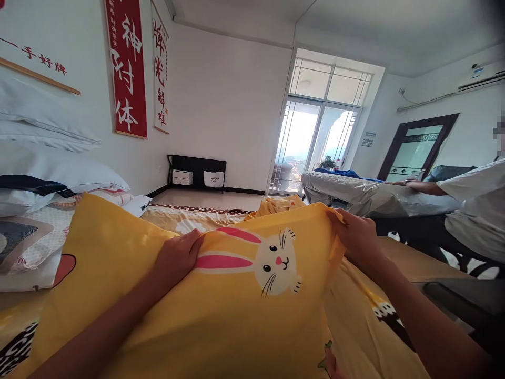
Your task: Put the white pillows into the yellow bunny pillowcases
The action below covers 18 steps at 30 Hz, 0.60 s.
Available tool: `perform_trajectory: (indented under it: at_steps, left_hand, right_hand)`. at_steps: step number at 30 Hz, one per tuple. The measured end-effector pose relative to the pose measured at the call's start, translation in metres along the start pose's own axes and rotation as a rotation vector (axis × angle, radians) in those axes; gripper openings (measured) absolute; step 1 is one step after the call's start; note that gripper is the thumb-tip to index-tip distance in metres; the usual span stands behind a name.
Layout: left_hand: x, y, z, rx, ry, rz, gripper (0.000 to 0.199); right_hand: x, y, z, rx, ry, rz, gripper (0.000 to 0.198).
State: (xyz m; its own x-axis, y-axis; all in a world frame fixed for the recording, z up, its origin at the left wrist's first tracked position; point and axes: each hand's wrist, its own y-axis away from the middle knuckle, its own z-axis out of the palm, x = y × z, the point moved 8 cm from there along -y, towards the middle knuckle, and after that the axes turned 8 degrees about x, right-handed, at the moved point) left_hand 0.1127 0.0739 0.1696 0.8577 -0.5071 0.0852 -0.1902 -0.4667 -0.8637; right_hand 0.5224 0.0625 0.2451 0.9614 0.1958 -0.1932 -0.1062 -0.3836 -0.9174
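Observation:
A yellow pillowcase [236,321] with a white rabbit face and pink ears spreads across the lower middle of the view. My left hand [179,255] is closed on its upper edge, near the tips of the rabbit's ears. At the right corner, my right hand [357,234] pinches the cloth, and the edge there folds over a little. Whether anything is inside the pillowcase I cannot tell. Beneath it lies a patterned yellow bedsheet [363,326], with a bunched yellow cloth [278,205] just behind the pillowcase's top edge.
White pillows [51,163] are stacked at the left beside a patterned cushion [27,237]. A low black shelf [197,166] stands by the far wall. To the right, a person in a white sleeve [469,181] sits at a covered table [335,187]. A glass door [311,137] is behind.

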Motion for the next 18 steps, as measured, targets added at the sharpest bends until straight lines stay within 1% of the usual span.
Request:
perform_trajectory:
  at_steps: [2, 3, 4, 6, 8, 10, 11, 12, 14, 15, 17, 18]
  left_hand:
    - [-0.001, 0.0, -0.001, 0.008, 0.001, -0.002, 0.029]
    - [-0.002, 0.0, -0.001, 0.011, 0.001, -0.005, 0.029]
    - [-0.003, 0.0, -0.001, 0.014, 0.002, -0.008, 0.03]
    - [-0.003, 0.0, -0.001, 0.024, 0.013, 0.008, 0.032]
    - [0.001, -0.002, -0.002, 0.042, 0.038, 0.064, 0.034]
    - [0.008, -0.006, -0.007, 0.067, 0.038, 0.143, 0.036]
    - [0.011, -0.009, -0.01, 0.071, 0.02, 0.181, 0.037]
    - [0.013, -0.012, -0.012, 0.061, -0.002, 0.215, 0.039]
    - [0.013, -0.02, -0.016, -0.028, -0.019, 0.269, 0.04]
    - [0.008, -0.024, -0.017, -0.1, -0.011, 0.275, 0.04]
    - [-0.014, -0.033, -0.023, -0.222, -0.008, 0.228, 0.036]
    - [-0.032, -0.037, -0.03, -0.235, -0.041, 0.178, 0.033]
  right_hand:
    - [-0.006, 0.001, -0.005, 0.032, 0.034, -0.055, 0.058]
    - [-0.007, 0.002, -0.007, 0.053, 0.021, -0.042, 0.058]
    - [-0.006, 0.003, -0.008, 0.077, -0.022, 0.0, 0.056]
    - [0.001, 0.007, -0.006, 0.12, -0.211, 0.164, 0.05]
    - [0.011, 0.014, 0.008, 0.129, -0.498, 0.411, 0.047]
    - [0.012, 0.022, 0.03, 0.067, -0.766, 0.644, 0.048]
    - [0.008, 0.026, 0.04, 0.014, -0.854, 0.724, 0.049]
    - [0.003, 0.028, 0.047, -0.041, -0.904, 0.773, 0.048]
    - [-0.007, 0.03, 0.05, -0.112, -0.923, 0.801, 0.047]
    - [-0.008, 0.03, 0.045, -0.111, -0.91, 0.801, 0.047]
    - [-0.006, 0.031, 0.029, -0.046, -0.866, 0.797, 0.047]
    - [-0.002, 0.032, 0.02, -0.002, -0.846, 0.793, 0.047]
